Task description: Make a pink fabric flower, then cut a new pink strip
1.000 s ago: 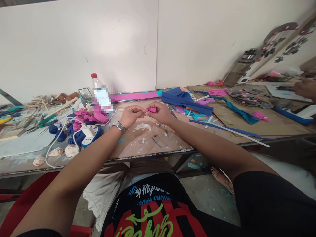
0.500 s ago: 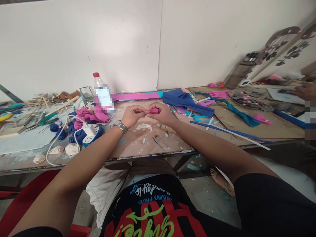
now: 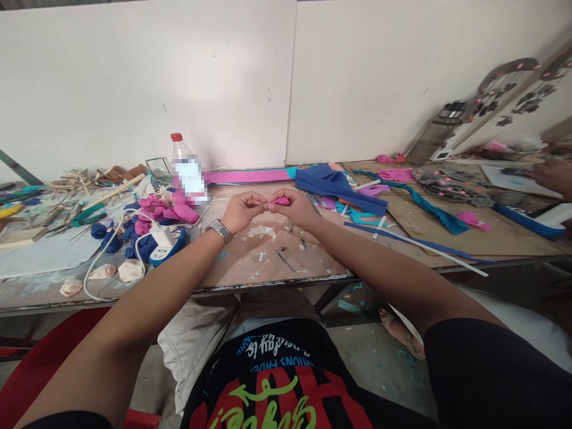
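Observation:
A small piece of bunched pink fabric [image 3: 280,201] is pinched between my two hands above the table [image 3: 236,256]. My right hand [image 3: 297,208] wraps round most of it, thumb and fingers closed. Beside it, my left hand [image 3: 243,211], with a metal watch [image 3: 220,229] on the wrist, has its fingertips closed at the fabric's left end. How much of the fabric lies under the fingers is hidden. To the left lie a pile of pink rolled cloth pieces [image 3: 185,213], dark blue ones [image 3: 111,240] and a few cream fabric rosettes [image 3: 130,270].
A blue and white power strip [image 3: 167,250] with a white cable sits left of my forearm. Behind stands a red-capped bottle [image 3: 177,137]. Blue fabric strips [image 3: 330,185] and a cardboard sheet [image 3: 415,220] lie right. Another person's hand [image 3: 552,176] shows at the far right.
Both hands stay together on the pink fabric, with a small shift of the fingers; less of the fabric shows now. At the far right, the other person's hand has moved slightly.

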The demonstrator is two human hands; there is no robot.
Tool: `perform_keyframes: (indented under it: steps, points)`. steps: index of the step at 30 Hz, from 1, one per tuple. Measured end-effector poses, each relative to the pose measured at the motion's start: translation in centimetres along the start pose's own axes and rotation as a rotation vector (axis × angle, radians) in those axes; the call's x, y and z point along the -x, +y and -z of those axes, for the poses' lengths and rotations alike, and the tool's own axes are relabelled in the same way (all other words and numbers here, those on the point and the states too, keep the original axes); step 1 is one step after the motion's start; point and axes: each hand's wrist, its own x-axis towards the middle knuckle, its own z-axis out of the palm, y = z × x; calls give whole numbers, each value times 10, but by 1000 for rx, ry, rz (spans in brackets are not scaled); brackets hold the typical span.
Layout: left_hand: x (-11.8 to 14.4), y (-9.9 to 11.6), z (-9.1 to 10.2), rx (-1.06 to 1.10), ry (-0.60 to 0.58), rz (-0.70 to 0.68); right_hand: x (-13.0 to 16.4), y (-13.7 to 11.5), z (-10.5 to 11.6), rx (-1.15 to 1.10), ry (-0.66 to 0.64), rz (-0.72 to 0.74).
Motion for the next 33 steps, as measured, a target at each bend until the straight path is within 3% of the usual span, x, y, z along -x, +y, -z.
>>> perform_keyframes:
  steps: [5, 21, 26, 33]
  points:
    - [-1, 2, 1, 17, -2, 1, 0, -3, 0, 48, 22, 62]
    - [0, 4, 1, -30, -32, -51, -1, -3, 1, 42, 61, 62]
    - [1, 6, 0, 101, -129, 72, 0, -3, 4, 145, 71, 87]
    - [2, 2, -2, 235, -78, 235, -2, 2, 6, 187, 40, 169]
